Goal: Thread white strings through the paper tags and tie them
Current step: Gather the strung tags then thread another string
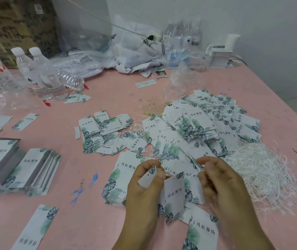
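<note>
The left hand (145, 184) pinches the top of a small paper tag (148, 175) in its fingers (159, 173). The right hand (219, 179) curls its fingers as if pinching a thin string, too fine to see. A bigger tag (174, 193) hangs between them, above the pink counter (108, 222). I think it helps to hold the holes lined up, pull gently, and tie close. More white strings (263, 170) lie just right.

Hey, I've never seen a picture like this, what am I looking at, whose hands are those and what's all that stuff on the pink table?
This is one picture from a camera worn on a person's head, looking down at their own hands. The left hand pinches small leaf-printed paper tags; the right hand has curled fingers, seemingly working a thin string I can't clearly see. On the pink table lie a big tag pile, loose white strings, stacked tags and water bottles.
</note>
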